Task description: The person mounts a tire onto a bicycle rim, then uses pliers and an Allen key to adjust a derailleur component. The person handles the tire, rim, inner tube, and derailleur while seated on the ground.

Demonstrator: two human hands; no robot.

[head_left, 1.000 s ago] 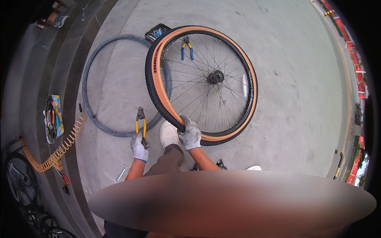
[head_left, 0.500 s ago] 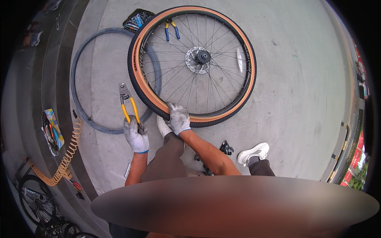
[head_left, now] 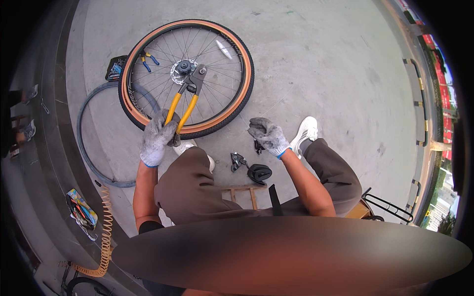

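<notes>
Left hand (head_left: 159, 134), gloved: fingers closed round the yellow handles of a cutter (head_left: 190, 96). Handles stand somewhat apart, head points up and away from the body. In view the head overlaps the spokes, just below the hub; can't tell how high above them.

Right hand (head_left: 269, 135), also gloved: fingers curled in toward the palm, well apart from the cutter. Can't tell if anything is in them. A small black part (head_left: 258, 147) shows just below it, partly covered.

Bike wheel (head_left: 184, 67), tan sidewall, black tread, sits ahead of the left knee. Its near edge is by the left shoe (head_left: 185, 146); left glove overlaps the tire in view, contact unclear. Through the spokes: blue-and-yellow pliers (head_left: 149, 60) and a white oval piece (head_left: 223, 50).

Grey hoop (head_left: 120, 184) lies on the floor to the left, partly under the wheel in view. Dark tool tray (head_left: 116, 68) at the wheel's far left edge. Between the feet: a black metal part (head_left: 238, 161) and a black rounded part (head_left: 259, 173). Coiled tan hose (head_left: 106, 224) and a colourful pouch (head_left: 81, 209) are lower left.
</notes>
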